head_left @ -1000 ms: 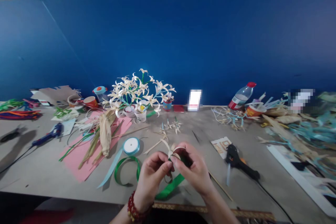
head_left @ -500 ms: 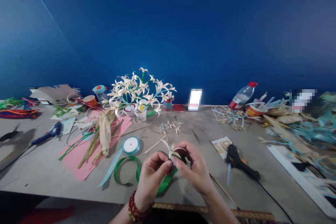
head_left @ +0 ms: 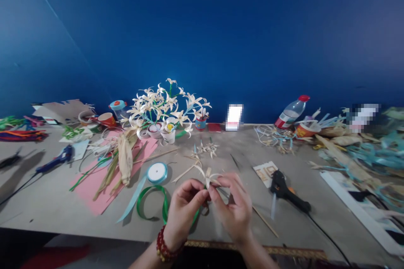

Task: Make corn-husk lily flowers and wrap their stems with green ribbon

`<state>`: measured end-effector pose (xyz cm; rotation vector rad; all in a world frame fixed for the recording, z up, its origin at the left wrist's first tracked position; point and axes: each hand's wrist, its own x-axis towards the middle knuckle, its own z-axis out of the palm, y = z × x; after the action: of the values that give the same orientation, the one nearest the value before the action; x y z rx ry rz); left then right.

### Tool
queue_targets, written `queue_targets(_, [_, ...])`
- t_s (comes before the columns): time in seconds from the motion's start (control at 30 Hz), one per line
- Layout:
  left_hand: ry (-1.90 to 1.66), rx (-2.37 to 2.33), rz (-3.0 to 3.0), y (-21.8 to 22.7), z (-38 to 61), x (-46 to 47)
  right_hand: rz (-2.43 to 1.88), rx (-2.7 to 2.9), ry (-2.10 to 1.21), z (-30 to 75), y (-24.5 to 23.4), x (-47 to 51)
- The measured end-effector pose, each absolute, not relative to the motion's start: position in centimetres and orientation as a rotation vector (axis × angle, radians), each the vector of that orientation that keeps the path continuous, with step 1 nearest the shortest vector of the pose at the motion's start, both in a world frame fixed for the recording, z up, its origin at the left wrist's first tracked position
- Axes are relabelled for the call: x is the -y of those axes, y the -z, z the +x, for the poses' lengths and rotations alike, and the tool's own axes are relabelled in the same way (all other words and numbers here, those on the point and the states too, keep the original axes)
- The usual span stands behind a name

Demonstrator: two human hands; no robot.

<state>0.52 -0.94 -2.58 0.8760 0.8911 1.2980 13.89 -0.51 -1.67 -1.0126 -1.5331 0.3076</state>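
Observation:
A small cream husk flower [head_left: 207, 177] with curled petals stands upright between my hands, above the front of the table. My left hand [head_left: 186, 204], with a red bead bracelet at the wrist, pinches its base between thumb and fingertips. My right hand [head_left: 232, 206] is slightly blurred; its thumb and index finger press on the flower's right side. Green ribbon [head_left: 164, 201] curls on the table left of my left hand and runs behind it; whether it joins the flower's base is hidden. Past the hands lie several small husk flowers [head_left: 208, 148].
A spool of blue ribbon [head_left: 157, 172] lies beside pink paper [head_left: 91, 193] with dried husks. At right rests a black glue gun [head_left: 288, 193] with its cord. Husk flowers in cups [head_left: 168, 135] stand at the back, with a bottle [head_left: 290, 113] farther right. A thin stick [head_left: 265, 220] lies near my right hand.
My right hand's fingers have shifted on the flower, and the green ribbon beneath the hands shows less. The flower has turned a little; my left hand keeps its pinch.

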Motion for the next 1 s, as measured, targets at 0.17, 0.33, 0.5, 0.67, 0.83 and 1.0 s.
queue_targets(0.17, [-1.315,-0.923,0.903,2.34,0.59,0.95,-1.017,1.556,-0.315,13.87,1.52,0.54])
queue_targets(0.33, [-1.306,-0.966,0.983,2.33,0.53,1.13,-1.032,1.578,-0.285,14.02,1.66,0.71])
queue_targets(0.5, [-1.334,-1.031,1.096,2.39,0.55,1.20,-1.042,1.585,-0.312,14.11,1.39,0.81])
queue_targets(0.67, [-1.358,-1.093,1.227,2.39,0.46,1.16,-1.042,1.614,-0.319,14.15,1.24,0.79])
queue_targets(0.83, [-1.380,-1.111,1.297,2.33,0.33,1.02,-1.038,1.646,-0.259,14.21,1.48,0.64])
queue_targets(1.0, [-1.412,-1.132,1.340,2.49,0.32,1.06,-1.047,1.637,-0.259,14.10,1.28,0.39])
